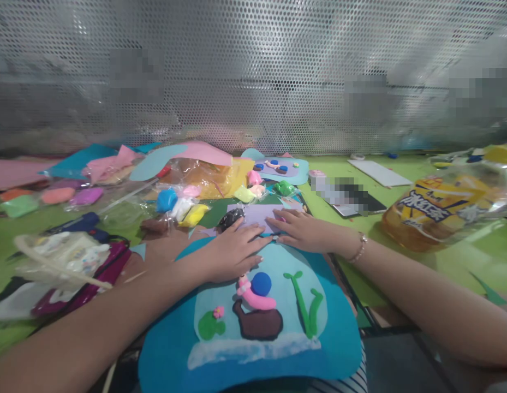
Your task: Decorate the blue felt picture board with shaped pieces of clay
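Observation:
My left hand (234,248) lies flat, fingers spread, over the top edge of a blue paper board (167,338) and the purple sheet (257,213) behind it. From the other side my right hand (300,229) reaches onto the same sheet, fingers stretched out. A small pink bit shows by its fingers; what lies under both palms is hidden. Below the hands, the board's light-blue panel bears a pink clay snail (259,300) with a blue shell (261,284), a dark brown clay shape (261,323), green clay stems (304,311) and a green leaf shape (208,326) with a pink flower.
Bagged clay lumps, among them yellow (195,215), blue (166,200) and black (231,219), lie beyond my left hand. A decorated bag (73,262) sits at left. At right are a phone-like dark slab (359,197) and a tilted tea bottle (437,210). Perforated metal (253,71) stands behind.

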The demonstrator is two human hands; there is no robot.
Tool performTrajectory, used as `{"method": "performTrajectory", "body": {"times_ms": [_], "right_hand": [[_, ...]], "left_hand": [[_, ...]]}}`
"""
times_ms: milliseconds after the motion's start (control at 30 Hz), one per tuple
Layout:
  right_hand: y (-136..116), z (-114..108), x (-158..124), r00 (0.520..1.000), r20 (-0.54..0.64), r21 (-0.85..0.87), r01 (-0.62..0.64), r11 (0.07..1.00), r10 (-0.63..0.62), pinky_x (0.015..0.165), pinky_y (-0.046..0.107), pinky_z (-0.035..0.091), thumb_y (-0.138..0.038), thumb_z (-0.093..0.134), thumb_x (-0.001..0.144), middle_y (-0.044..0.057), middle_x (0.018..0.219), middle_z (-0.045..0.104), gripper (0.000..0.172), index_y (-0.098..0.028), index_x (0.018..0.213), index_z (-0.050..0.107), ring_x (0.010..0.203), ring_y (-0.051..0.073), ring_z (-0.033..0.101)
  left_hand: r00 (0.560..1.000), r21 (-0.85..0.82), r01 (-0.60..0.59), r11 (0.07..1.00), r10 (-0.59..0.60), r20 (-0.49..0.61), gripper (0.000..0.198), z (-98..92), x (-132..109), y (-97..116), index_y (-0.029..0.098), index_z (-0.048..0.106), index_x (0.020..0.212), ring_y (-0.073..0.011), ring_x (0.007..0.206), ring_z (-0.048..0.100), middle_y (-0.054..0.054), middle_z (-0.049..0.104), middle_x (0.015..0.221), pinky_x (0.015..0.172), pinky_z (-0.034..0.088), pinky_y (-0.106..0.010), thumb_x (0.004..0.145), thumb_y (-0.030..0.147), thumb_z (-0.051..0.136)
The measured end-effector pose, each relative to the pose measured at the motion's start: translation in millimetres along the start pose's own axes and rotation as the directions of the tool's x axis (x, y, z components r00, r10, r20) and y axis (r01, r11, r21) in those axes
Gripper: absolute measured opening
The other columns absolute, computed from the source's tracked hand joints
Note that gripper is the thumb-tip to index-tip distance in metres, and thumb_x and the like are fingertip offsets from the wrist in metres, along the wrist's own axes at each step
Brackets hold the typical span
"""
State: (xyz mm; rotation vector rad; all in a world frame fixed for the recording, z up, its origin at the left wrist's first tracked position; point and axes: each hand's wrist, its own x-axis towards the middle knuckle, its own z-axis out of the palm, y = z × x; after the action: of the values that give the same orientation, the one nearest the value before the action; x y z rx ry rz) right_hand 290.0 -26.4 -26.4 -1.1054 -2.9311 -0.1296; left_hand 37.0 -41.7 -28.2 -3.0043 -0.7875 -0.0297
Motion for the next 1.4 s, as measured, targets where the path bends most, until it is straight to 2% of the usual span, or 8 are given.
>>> {"method": "performTrajectory", "body": {"times_ms": [600,1000,1400], "right_hand": [[-2.9,-2.6,0.4,1.000,0.019,0.000,-0.021,1.000,0.021,0.095,0.056,0.040,-0.051,0.018,0.096,0.024,0.141,0.037,0.062,-0.014,0.144,0.032,0.129,0.035,0.037],[-4.9,-4.9,1.4,0.998,0.047,0.001,-0.030,1.000,0.030,0.096,0.056,0.039,-0.050,0.017,0.096,0.024,0.142,0.036,0.062,-0.014,0.144,0.031,0.129,0.035,0.037],[-4.7,-1.8,1.0,1.000,-0.007,-0.008,-0.028,1.000,0.028,0.093,0.055,0.040,-0.050,0.019,0.096,0.024,0.139,0.039,0.060,-0.015,0.142,0.034,0.124,0.035,0.041]], "left_hand": [[0.999,0.011,-0.025,1.000,0.026,-0.044,0.048,2.1,0.1,-1.6,0.024,0.032,0.142,-0.0218,0.135,0.031,-0.009,0.037,0.146,0.112,0.008,-0.046,0.097,0.042,0.023],[1.000,-0.003,-0.004,1.000,0.004,-0.025,0.048,1.6,0.6,-0.3,0.024,0.032,0.141,-0.0221,0.134,0.031,-0.009,0.036,0.146,0.113,0.007,-0.046,0.097,0.042,0.026],[1.000,-0.004,-0.009,1.000,0.009,-0.023,0.047,1.4,0.3,-0.8,0.024,0.032,0.141,-0.0220,0.134,0.031,-0.009,0.037,0.146,0.112,0.008,-0.046,0.097,0.040,0.028]]}}
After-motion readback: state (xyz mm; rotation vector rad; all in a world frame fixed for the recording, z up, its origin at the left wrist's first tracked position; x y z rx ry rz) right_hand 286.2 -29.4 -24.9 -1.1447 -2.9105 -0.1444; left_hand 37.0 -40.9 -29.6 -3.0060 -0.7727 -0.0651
